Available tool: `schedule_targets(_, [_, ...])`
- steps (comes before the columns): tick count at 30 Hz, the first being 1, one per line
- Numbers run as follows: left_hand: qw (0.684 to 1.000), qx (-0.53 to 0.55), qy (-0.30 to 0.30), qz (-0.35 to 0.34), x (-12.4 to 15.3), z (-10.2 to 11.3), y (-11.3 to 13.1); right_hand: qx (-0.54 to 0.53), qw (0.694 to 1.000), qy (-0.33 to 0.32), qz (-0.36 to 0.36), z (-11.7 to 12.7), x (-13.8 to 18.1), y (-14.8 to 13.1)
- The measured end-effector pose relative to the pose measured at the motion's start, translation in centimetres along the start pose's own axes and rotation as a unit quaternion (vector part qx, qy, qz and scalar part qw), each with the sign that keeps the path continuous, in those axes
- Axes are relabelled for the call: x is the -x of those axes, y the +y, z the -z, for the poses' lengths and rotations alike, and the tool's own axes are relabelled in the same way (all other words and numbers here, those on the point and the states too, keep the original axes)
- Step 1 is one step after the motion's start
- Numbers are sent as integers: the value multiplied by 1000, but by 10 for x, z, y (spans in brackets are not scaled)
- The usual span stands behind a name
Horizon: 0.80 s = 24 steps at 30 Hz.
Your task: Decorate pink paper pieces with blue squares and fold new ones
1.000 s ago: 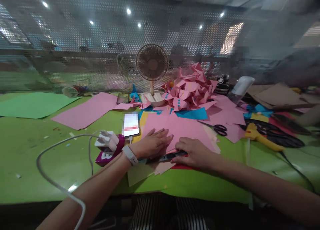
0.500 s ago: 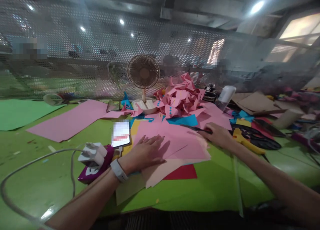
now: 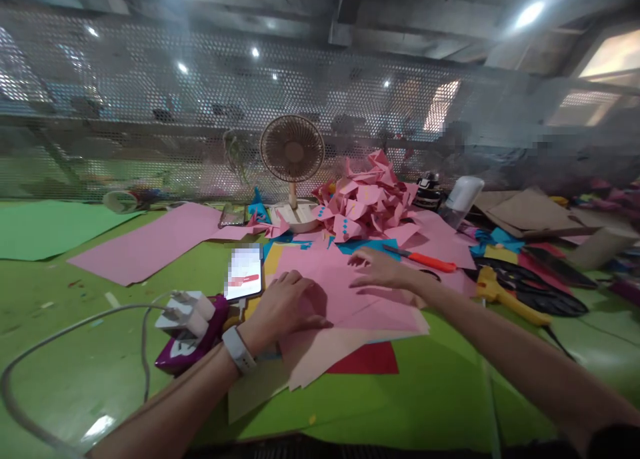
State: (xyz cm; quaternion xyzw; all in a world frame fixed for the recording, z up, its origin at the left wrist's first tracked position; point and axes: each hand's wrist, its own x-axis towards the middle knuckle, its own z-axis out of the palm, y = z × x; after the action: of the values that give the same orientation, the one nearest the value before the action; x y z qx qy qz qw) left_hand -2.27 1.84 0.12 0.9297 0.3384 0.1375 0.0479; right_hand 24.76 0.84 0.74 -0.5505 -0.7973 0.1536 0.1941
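Observation:
A pink sheet of paper (image 3: 345,272) lies on top of a stack of coloured paper in front of me. My left hand (image 3: 287,306) rests on its left part, palm down with the fingers a little bent, holding nothing. Over the right part of the sheet, my right hand (image 3: 377,269) is open and empty, fingers apart and pointing left. Just beyond it lies an orange-handled craft knife (image 3: 433,262), its dark blade toward the left. A thin line or slit shows in the pink sheet below my right hand.
Folded pink paper shapes (image 3: 367,199) are heaped behind the stack, beside a small fan (image 3: 293,151). A phone (image 3: 244,272) and a purple power strip with a white plug (image 3: 187,319) sit at left. A yellow glue gun (image 3: 510,299) lies on a black tray at right.
My right hand has let go of the craft knife, now lying behind it, and has moved left over the pink sheet. My left hand's fingers have drawn in slightly.

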Motion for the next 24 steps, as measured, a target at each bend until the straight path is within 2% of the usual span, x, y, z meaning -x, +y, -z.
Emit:
schedule_targets(3, [1000, -5, 1, 0, 0, 0, 0, -3, 997, -74, 11, -7, -14, -5])
schedule_targets(5, [1000, -9, -3, 2, 0, 1, 1, -3, 995, -95, 18, -8, -16, -5])
schedule_targets(10, [1000, -12, -6, 1, 0, 3, 2, -9, 998, -60, 36, -10, -17, 1])
schedule_targets(17, [1000, -21, 5, -6, 1, 3, 2, -26, 994, -101, 30, -14, -27, 7])
schedule_targets(20, [1000, -14, 19, -9, 2, 3, 2, -28, 996, -80, 21, -3, -17, 10])
schedule_targets(24, [999, -4, 35, -11, 3, 0, 1, -32, 999, -7, -25, 38, 16, 35])
